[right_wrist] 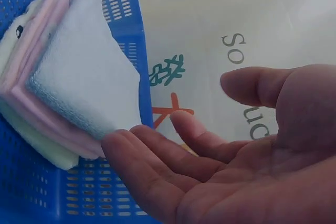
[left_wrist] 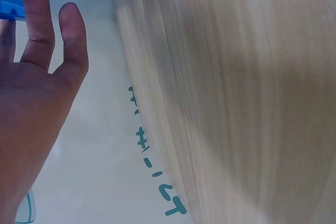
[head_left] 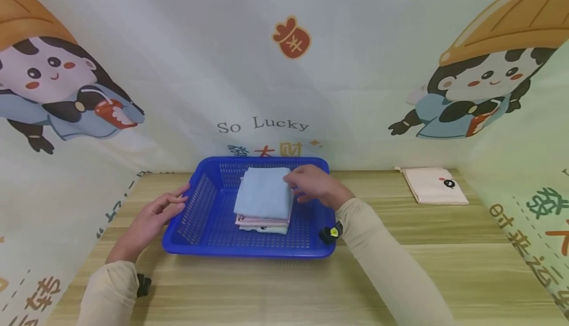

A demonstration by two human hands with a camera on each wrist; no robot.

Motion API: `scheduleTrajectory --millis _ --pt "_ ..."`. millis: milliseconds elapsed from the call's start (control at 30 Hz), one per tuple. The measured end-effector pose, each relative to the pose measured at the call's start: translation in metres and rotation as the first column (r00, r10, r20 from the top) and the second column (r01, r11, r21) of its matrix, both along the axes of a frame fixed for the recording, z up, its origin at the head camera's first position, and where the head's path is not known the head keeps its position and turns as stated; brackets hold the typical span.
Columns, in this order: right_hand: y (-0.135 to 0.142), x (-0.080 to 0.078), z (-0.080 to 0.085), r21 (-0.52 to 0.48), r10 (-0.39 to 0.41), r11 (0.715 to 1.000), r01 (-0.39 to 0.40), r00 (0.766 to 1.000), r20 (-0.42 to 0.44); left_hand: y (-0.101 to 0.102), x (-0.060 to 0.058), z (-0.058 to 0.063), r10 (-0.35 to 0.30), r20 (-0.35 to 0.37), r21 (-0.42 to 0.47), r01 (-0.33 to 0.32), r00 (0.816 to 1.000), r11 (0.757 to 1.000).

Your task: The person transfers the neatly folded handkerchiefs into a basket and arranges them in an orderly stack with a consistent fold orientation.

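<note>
A stack of folded towels sits in the blue plastic basket (head_left: pixel 213 247). On top lies a light blue towel (head_left: pixel 263 192), with a pink towel (right_wrist: pixel 44 114) and a pale one (right_wrist: pixel 50 148) under it. My right hand (head_left: pixel 317 185) is over the basket at the stack's right edge; in the right wrist view its fingers (right_wrist: pixel 136 166) are loosely bent, thumb apart, fingertips at the blue towel's edge, gripping nothing. My left hand (head_left: pixel 153 222) is at the basket's left rim, fingers extended near or against it; actual contact is hard to tell.
A folded pinkish-white towel (head_left: pixel 435 186) with a small black print lies at the back right of the wood-grain table (head_left: pixel 289 291). A printed cloth (head_left: pixel 355 94) with cartoon figures and lettering rises behind the table and along both sides.
</note>
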State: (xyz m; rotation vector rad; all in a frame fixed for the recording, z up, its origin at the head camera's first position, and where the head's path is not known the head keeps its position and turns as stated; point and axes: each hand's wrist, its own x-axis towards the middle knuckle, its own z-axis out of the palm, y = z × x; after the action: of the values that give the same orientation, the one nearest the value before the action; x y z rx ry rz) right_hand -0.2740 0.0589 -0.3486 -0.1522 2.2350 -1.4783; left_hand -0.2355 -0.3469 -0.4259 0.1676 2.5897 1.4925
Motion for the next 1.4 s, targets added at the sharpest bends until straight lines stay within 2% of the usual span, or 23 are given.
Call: scheduleTrajectory --millis 133,233,300,467,567,700,800,1033,1400 --pt "0.000 0.005 0.002 0.095 0.071 0.994 -0.059 0.990 -0.123 -0.001 0.000 -0.001 0.002 -0.001 0.007 -0.002 1.000 1.000" --pt "0.000 0.010 0.006 0.225 0.139 0.970 -0.092 0.969 -0.205 -0.002 0.000 -0.001 0.003 -0.006 0.008 -0.003 1.000 1.000" --pt "-0.001 0.014 0.008 0.309 0.181 0.946 -0.101 0.954 -0.240 -0.002 -0.001 0.000 0.005 -0.009 -0.002 -0.005 1.000 1.000" --pt "-0.006 0.019 0.008 0.430 0.268 0.893 -0.131 0.923 -0.276 -0.001 -0.002 -0.001 0.000 -0.016 -0.010 0.000 1.000 1.000" --pt "-0.008 0.024 0.008 0.512 0.316 0.849 -0.131 0.902 -0.293 0.000 -0.002 -0.001 -0.005 -0.015 -0.003 0.005 1.000 1.000" --pt "-0.009 0.031 0.007 0.625 0.356 0.774 -0.101 0.886 -0.298 0.000 -0.002 -0.001 -0.011 -0.014 0.007 0.011 1.000 1.000" --pt "-0.007 0.034 0.008 0.665 0.359 0.743 -0.076 0.884 -0.300 0.001 -0.002 -0.001 -0.015 -0.017 0.011 0.015 1.000 1.000" --pt "0.002 0.034 0.006 0.695 0.364 0.718 -0.042 0.873 -0.323 0.001 -0.002 -0.001 -0.018 -0.018 0.019 0.018 1.000 1.000" --pt "0.023 0.031 0.002 0.717 0.358 0.697 -0.024 0.877 -0.319 0.001 -0.001 -0.003 -0.010 -0.025 0.036 0.011 1.000 0.999"
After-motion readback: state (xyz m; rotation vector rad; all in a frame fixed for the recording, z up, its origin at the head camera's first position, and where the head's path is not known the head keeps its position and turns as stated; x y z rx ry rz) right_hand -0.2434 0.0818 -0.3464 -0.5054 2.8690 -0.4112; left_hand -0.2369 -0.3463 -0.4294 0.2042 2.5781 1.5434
